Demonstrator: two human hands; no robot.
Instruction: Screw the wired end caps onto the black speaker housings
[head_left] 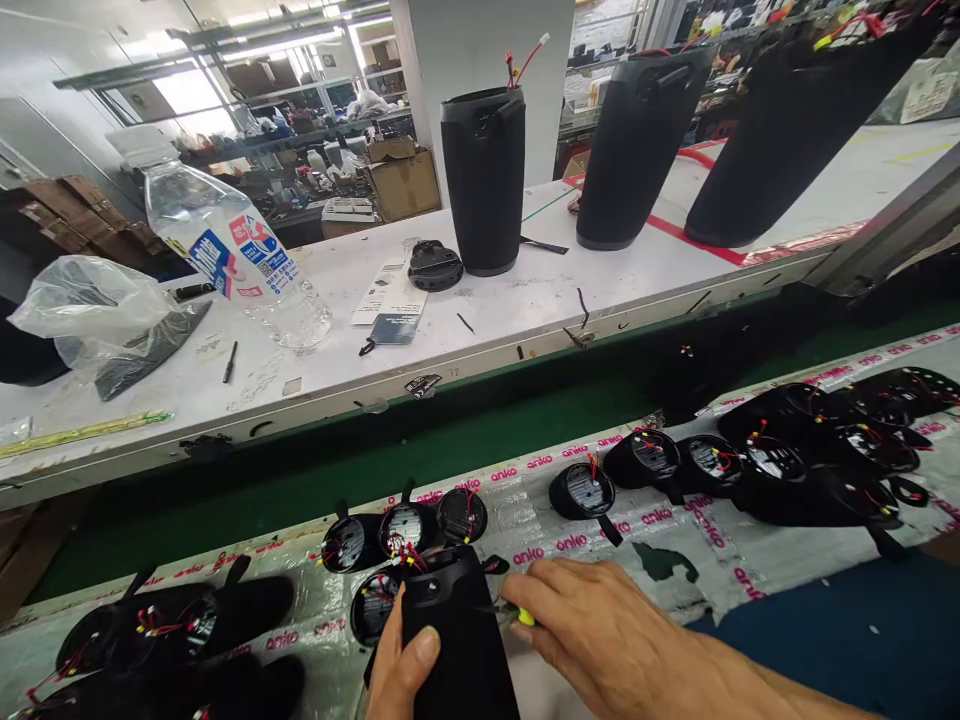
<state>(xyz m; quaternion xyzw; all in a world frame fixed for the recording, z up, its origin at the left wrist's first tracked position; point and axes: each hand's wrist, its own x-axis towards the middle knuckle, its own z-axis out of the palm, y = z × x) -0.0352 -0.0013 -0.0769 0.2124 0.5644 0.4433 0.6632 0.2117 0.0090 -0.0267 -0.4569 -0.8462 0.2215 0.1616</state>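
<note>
Low in the view, my left hand [405, 665] is wrapped around a black cylindrical speaker body [461, 640], its thumb pressed on the near side. The body is tilted, with red wires and connectors near its upper end. Beside its right edge, my right hand [600, 625] is closed in a pinch on a small tool with a yellow part [526, 616]. A thin dark tip reaches from these fingers towards the speaker; the tool's exact kind is hidden. Just beyond my left hand stand several open speaker bodies [401, 528] with red wires.
More speaker bodies [780, 455] lie along the plastic-covered bench to the right, and others [172, 625] at left. On the white shelf [330, 290] are a water bottle [240, 250], a plastic bag [97, 305], a round black part [435, 266], tags and upright speakers [484, 180].
</note>
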